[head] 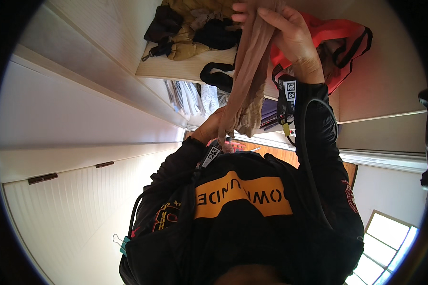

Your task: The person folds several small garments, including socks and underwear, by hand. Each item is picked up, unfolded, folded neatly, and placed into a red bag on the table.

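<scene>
A long piece of sheer tan hosiery point(248, 67), perhaps tights or stockings, hangs stretched between my hands in front of an open wardrobe. My right hand point(296, 46) grips its upper part, thumb in front and fingertips showing past the far side. Lower down, my left hand point(209, 125) holds the bottom end near my chest; its fingers are mostly hidden behind the fabric. A crumpled beige section point(251, 117) hangs beside the smoother strip. Just behind my right wrist is a red bag point(337, 30) with black handles and cloth inside.
On the wooden shelf point(185, 67) lie a mustard quilted item point(187, 48), black cloth items point(217, 35) and a black loop of fabric point(208, 76). Light garments point(189, 96) and folded dark textiles point(269, 112) are below. A black cable point(305, 149) runs along my right sleeve.
</scene>
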`<action>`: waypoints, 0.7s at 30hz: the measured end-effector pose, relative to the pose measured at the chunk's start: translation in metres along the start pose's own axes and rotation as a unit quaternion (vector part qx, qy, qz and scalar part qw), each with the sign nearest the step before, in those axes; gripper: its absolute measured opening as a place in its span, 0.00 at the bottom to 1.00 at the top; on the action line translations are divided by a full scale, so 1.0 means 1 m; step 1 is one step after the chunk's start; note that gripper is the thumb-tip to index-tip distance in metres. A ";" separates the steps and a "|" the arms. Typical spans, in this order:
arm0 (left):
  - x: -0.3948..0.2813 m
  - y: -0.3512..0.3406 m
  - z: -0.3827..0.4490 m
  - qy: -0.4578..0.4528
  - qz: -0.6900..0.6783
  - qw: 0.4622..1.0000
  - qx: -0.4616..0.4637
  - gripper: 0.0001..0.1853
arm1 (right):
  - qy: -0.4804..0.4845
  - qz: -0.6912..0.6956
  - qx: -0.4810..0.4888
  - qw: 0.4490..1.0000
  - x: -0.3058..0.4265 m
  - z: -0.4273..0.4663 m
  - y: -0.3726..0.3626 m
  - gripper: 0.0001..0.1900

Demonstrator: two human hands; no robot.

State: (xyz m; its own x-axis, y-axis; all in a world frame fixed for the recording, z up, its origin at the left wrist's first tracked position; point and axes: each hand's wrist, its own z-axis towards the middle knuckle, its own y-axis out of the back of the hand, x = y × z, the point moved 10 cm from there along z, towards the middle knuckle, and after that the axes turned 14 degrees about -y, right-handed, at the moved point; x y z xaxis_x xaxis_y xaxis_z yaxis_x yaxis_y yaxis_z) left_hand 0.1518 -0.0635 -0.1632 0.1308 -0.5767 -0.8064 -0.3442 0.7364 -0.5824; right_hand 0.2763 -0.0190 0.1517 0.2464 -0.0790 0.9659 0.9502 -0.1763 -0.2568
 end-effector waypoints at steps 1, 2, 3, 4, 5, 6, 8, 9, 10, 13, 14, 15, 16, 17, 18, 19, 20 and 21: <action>0.003 0.002 -0.002 0.003 -0.042 0.999 -0.031 0.27 | -0.001 0.012 -0.008 1.000 -0.003 0.004 0.009 0.17; 0.004 0.002 -0.004 -0.001 -0.092 0.994 -0.051 0.29 | -0.002 0.024 -0.016 1.000 -0.007 0.006 0.017 0.16; 0.004 -0.001 -0.006 0.002 -0.148 0.988 -0.052 0.30 | -0.002 0.037 -0.024 0.999 -0.010 0.009 0.025 0.15; 0.002 -0.007 -0.009 -0.002 -0.212 0.976 -0.041 0.31 | -0.003 0.046 -0.026 0.999 -0.014 0.012 0.032 0.15; -0.007 -0.017 -0.011 -0.023 -0.292 0.956 0.000 0.31 | -0.003 0.055 -0.027 0.998 -0.018 0.014 0.037 0.14; -0.004 -0.011 -0.013 -0.011 -0.271 0.962 -0.030 0.32 | -0.003 0.065 -0.030 0.997 -0.021 0.015 0.043 0.14; -0.010 -0.009 -0.017 -0.030 -0.270 0.962 -0.025 0.34 | -0.011 0.076 -0.025 0.997 -0.029 0.017 0.051 0.13; -0.007 -0.004 -0.018 -0.022 -0.236 0.971 -0.041 0.35 | -0.014 0.083 -0.022 0.996 -0.033 0.018 0.054 0.13; -0.006 0.001 -0.019 -0.021 -0.206 0.977 -0.049 0.35 | -0.016 0.079 -0.030 0.996 -0.036 0.019 0.059 0.14; -0.010 -0.001 -0.018 -0.051 -0.138 0.989 0.010 0.34 | -0.012 0.045 -0.033 0.998 -0.043 0.023 0.066 0.18; -0.013 -0.006 -0.017 -0.071 -0.125 0.988 0.047 0.33 | -0.007 0.020 -0.022 1.000 -0.045 0.026 0.064 0.21; -0.010 -0.003 -0.016 -0.061 -0.093 0.993 0.046 0.33 | -0.023 -0.005 -0.048 0.999 -0.050 0.027 0.070 0.24; -0.008 -0.002 -0.015 -0.056 -0.068 0.995 0.047 0.33 | -0.013 -0.011 -0.023 1.000 -0.050 0.027 0.066 0.23; -0.008 -0.002 -0.015 -0.055 -0.044 0.996 0.054 0.34 | -0.025 -0.016 -0.036 0.999 -0.055 0.027 0.069 0.21; -0.006 0.001 -0.014 -0.040 -0.073 0.996 0.033 0.26 | -0.048 -0.023 -0.071 0.996 -0.061 0.025 0.077 0.20; -0.005 0.005 -0.013 -0.026 -0.047 0.998 0.013 0.23 | -0.029 -0.042 -0.054 0.997 -0.059 0.022 0.072 0.18; -0.005 0.007 -0.013 -0.014 -0.024 1.000 0.001 0.20 | -0.021 -0.061 -0.059 0.996 -0.060 0.018 0.070 0.17; -0.006 0.010 -0.012 -0.001 -0.001 1.000 -0.011 0.17 | -0.002 -0.083 -0.049 0.995 -0.059 0.014 0.064 0.15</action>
State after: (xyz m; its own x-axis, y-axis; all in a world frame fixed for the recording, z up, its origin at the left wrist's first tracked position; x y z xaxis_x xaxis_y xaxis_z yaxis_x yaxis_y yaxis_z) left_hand 0.1361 -0.0571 -0.1624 0.1343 -0.5775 -0.8053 -0.3635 0.7272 -0.5822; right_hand 0.3255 -0.0124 0.0785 0.0896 -0.0363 0.9953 0.9546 -0.2819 -0.0962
